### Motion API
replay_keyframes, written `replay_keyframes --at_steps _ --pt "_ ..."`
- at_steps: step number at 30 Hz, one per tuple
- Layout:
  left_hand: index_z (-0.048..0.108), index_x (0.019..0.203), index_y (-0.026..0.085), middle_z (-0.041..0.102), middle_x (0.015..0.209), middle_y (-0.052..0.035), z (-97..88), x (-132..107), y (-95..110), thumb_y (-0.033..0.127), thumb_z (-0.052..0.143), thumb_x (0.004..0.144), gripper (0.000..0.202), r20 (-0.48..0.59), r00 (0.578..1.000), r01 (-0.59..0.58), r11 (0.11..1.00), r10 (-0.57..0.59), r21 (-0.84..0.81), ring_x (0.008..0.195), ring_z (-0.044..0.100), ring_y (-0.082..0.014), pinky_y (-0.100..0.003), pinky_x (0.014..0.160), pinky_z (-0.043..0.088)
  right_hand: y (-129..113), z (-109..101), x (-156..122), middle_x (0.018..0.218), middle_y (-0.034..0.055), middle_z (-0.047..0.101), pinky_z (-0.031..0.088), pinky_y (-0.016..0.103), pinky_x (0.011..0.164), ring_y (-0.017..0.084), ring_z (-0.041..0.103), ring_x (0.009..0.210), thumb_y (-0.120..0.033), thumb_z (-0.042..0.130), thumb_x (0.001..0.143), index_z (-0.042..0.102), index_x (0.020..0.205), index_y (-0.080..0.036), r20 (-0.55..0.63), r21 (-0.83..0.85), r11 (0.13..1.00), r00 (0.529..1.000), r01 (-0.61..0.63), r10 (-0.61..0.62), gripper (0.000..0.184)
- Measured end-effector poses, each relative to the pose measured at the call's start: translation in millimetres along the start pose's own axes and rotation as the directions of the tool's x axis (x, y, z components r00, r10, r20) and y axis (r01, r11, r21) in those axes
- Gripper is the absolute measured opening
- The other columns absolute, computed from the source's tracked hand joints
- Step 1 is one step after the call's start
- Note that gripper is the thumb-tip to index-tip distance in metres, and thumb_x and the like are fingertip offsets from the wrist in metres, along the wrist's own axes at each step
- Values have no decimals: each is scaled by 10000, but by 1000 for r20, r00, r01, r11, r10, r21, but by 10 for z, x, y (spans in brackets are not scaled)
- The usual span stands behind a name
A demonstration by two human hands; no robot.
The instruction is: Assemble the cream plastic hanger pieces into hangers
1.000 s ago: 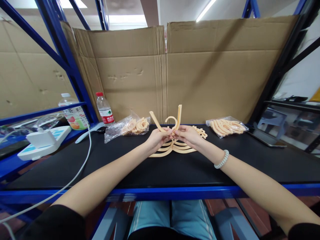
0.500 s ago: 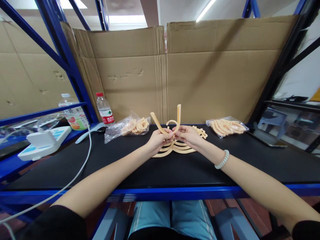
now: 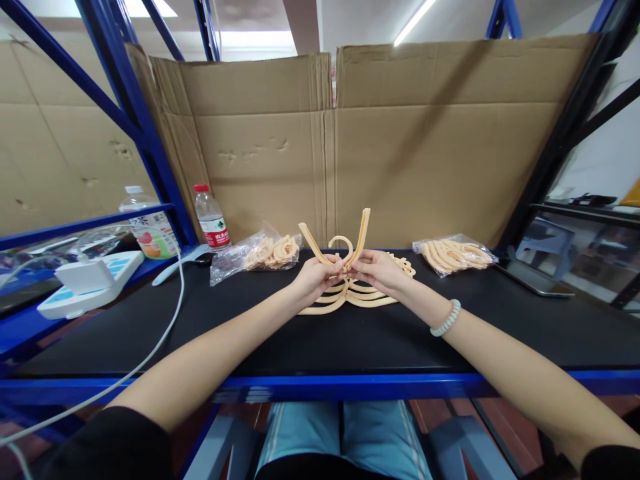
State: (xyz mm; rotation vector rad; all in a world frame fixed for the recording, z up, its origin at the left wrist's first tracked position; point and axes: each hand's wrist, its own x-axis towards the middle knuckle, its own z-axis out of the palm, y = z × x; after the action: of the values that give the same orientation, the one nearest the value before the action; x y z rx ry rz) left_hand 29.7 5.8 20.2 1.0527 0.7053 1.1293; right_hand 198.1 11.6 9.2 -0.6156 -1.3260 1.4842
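My left hand (image 3: 315, 279) and my right hand (image 3: 374, 271) meet over the middle of the black tabletop. Closed fingers of the left hand pinch one cream hanger arm (image 3: 311, 242), which slants up to the left. A second cream hanger arm (image 3: 363, 232) rises from the fingers of the right hand, leaning right. Their lower ends come together between the fingertips, partly covered. Just behind stands a curved hanger hook (image 3: 342, 239); which hanger it belongs to I cannot tell. Several cream hangers (image 3: 320, 310) lie beneath the hands, spread to both sides.
A clear bag of cream parts (image 3: 275, 253) lies left, another packed bag (image 3: 456, 253) right. Small cream pieces (image 3: 406, 265) lie behind the right hand. A red-capped bottle (image 3: 211, 220), a power strip (image 3: 90, 287) and a white cable (image 3: 173, 320) are leftward. Cardboard (image 3: 450, 147) stands behind.
The right-hand hanger arm has tilted further to the right, so the two arms spread wider at the top. Both hands stay in nearly the same place.
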Motion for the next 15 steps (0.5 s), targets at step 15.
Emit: replay_keyframes --at_steps 15 --pt "593 649 90 601 604 -24 34 -33 -65 -39 589 716 146 -122 992 4 998 -11 -59 541 586 -63 -140 554 497 87 39 7 800 59 720 568 321 787 161 686 742 -242 831 562 685 840 -139 -56 -67 997 998 32 -36 330"
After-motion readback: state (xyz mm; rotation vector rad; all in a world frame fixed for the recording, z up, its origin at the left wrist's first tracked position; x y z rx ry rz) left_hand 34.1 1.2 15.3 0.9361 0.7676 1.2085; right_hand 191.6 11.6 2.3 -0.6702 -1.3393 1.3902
